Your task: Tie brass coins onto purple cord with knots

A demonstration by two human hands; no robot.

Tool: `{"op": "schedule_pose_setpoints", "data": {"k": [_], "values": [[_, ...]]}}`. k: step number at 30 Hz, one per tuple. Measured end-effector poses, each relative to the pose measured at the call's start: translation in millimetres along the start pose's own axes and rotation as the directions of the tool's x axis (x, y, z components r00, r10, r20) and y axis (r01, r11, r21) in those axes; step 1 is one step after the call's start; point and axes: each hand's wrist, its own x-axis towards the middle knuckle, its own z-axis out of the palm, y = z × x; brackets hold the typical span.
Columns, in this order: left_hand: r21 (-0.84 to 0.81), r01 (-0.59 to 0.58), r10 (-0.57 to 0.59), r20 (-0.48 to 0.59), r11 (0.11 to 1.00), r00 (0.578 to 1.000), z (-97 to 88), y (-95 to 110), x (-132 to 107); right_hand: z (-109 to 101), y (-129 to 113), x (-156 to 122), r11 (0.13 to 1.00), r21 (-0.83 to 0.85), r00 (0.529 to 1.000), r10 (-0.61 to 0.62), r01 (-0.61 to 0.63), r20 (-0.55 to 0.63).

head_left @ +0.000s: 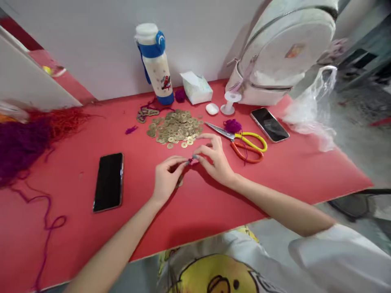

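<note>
My left hand [166, 177] pinches one end of a small knotted piece of purple cord [192, 161] between thumb and forefinger. At its other end my right hand [215, 162] also closes thumb and forefinger, with its other fingers bent above. A few brass-coloured holed coins [180, 182] lie partly hidden under my left hand. Just beyond both hands spreads a pile of the same coins [179, 127]. Scissors [249, 145] with yellow and orange handles lie right of my right hand, beside a ball of purple yarn [232, 125].
Left on the red table [140, 228] are a black phone [108, 183] and a heap of purple yarn [23, 146]. Along the back stand a bottle [157, 69], a tissue pack [198, 89], a white spool [229, 103] and a backpack [281, 53]. Another phone [269, 125] and a plastic bag [314, 110] lie right.
</note>
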Motion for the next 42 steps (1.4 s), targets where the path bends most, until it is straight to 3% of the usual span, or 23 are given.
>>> {"op": "schedule_pose_setpoints", "data": {"k": [7,15,21,28,42], "values": [[-0.002,0.007,-0.007,0.037,1.0,0.999,0.2,0,-1,-2,-1,0,0.998,0.048,1.0,0.029,-0.029,0.011],[0.078,-0.116,0.116,0.006,0.99,0.993,-0.9,-3,-1,-5,7,6,0.976,0.191,0.995,0.098,-0.103,0.034],[0.062,-0.138,0.138,0.014,0.988,0.99,-2.2,-2,-1,-8,13,10,0.978,0.201,0.99,0.031,-0.059,0.137],[0.111,-0.193,0.189,0.046,0.975,0.981,-4.6,-2,0,-7,11,8,0.969,0.239,0.989,0.038,-0.071,0.14],[0.121,-0.166,0.16,0.06,0.979,0.985,-5.9,-3,0,-4,9,6,0.955,0.278,0.983,0.052,-0.1,0.175]]}}
